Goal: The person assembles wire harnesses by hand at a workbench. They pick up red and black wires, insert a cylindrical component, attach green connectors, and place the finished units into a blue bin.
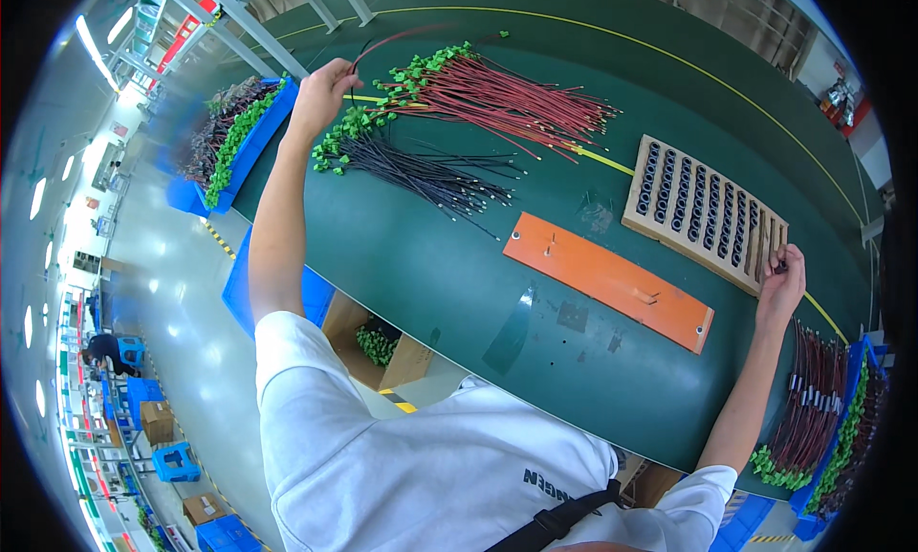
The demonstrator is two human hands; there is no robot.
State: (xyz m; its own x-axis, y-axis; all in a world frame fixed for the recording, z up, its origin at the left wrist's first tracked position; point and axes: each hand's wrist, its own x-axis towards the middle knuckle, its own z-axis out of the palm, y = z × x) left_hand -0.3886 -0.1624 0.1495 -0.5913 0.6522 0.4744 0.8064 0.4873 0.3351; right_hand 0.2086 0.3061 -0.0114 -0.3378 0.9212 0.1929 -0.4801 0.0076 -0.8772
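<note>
At the far left of the bench my left hand (pixel 325 85) is closed on a thin red wire (pixel 397 37), with a dark wire also at its fingers. Beside it lie a fan of red wires (pixel 521 98) with green connectors (pixel 421 74) and a bundle of black wires (pixel 421 174) with green ends. On the right, my right hand (pixel 784 282) pinches a small dark piece at the near right corner of a tan tray (pixel 669 229). Rows of small black ring-like parts (pixel 698 203) fill much of that tray. An orange plate (pixel 612 279) with upright pins lies between my arms.
Blue bins of wires with green connectors stand at the left (pixel 253 141) and right (pixel 841 428) ends of the green bench (pixel 430 294). Finished-looking red wire bundles (pixel 813 389) lie by the right bin. A cardboard box (pixel 411 361) sits below the near edge. Metal posts (pixel 253 35) rise at far left.
</note>
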